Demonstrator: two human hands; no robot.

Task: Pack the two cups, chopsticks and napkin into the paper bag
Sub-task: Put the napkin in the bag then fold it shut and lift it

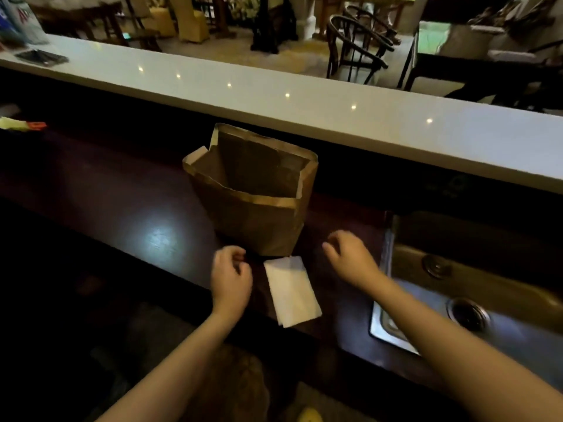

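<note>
I'm hovering both hands, left hand (231,277) curled, right hand (350,257) spread, both empty; pinching napkin (291,289) edge next, dropping into bag (253,193).

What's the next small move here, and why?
Probably: the right hand drops onto the napkin and pinches it for the paper bag. The napkin lies flat on the dark counter between both hands, untouched; the bag stands open just behind it. The left hand is curled beside it. No cups or chopsticks are visible outside the bag.
</note>
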